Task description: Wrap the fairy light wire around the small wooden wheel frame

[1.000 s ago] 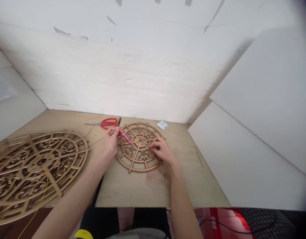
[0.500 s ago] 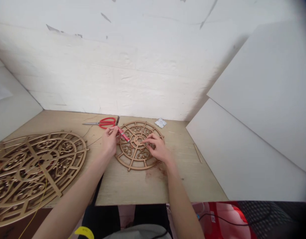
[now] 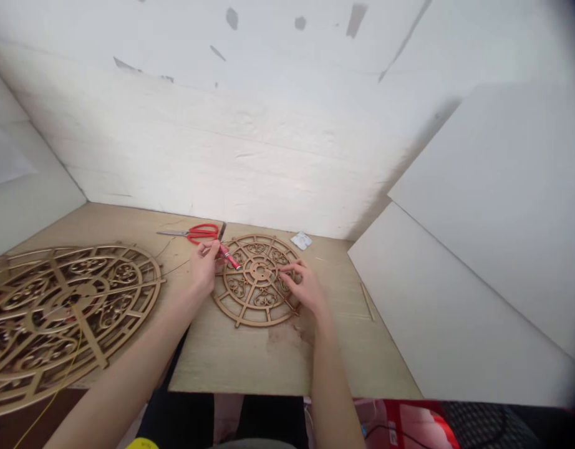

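Observation:
My left hand (image 3: 204, 269) is closed around a slim red tube (image 3: 230, 256), perhaps a marker or glue tube, its tip pointing down and right over a round openwork wooden disc (image 3: 264, 323). That disc lies flat on the table, with spokes, scrollwork and a ringed centre. On the disc's right side my right hand (image 3: 304, 284) has thumb and forefinger brought together close to the central rings. Whether something small sits in that pinch is too fine to make out.
Red-handled scissors (image 3: 202, 233) lie behind my left hand. Several larger openwork discs (image 3: 100, 362) are stacked at the left, with a yellow thread (image 3: 77, 355) across them. A small white packet (image 3: 301, 241) and a thin stick (image 3: 367, 301) rest on the tabletop (image 3: 231, 371). White panels (image 3: 437, 312) stand right.
My right hand has shifted slightly right, away from the disc's centre. My left hand keeps the red tube over the disc. The camera view has tilted a little.

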{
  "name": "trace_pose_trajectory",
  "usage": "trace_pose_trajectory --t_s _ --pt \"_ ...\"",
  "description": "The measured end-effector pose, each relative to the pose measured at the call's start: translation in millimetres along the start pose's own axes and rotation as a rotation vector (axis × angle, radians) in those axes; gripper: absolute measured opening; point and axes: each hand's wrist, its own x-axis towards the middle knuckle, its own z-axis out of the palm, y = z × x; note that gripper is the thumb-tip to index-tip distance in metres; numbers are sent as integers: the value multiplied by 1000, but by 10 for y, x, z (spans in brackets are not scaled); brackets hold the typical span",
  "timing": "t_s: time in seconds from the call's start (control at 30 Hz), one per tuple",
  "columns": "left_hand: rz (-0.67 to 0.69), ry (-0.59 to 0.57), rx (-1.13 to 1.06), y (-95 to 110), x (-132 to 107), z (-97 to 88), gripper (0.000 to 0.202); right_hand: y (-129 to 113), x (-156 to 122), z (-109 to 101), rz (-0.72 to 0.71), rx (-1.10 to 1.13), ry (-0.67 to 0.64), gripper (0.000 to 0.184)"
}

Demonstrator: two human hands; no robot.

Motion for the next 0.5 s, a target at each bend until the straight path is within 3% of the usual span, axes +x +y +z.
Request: trace_pose_trajectory --t_s 0.1,0.27,0.5 --pt "-9 -12 -26 25 -14 10 34 108 -1 -46 60 -38 -65 4" --pt "-5 4 -31 36 -10 21 35 145 10 -46 69 58 -72 15" --pt "-36 13 -55 46 -22 45 28 -7 -23 -93 146 638 -34 29"
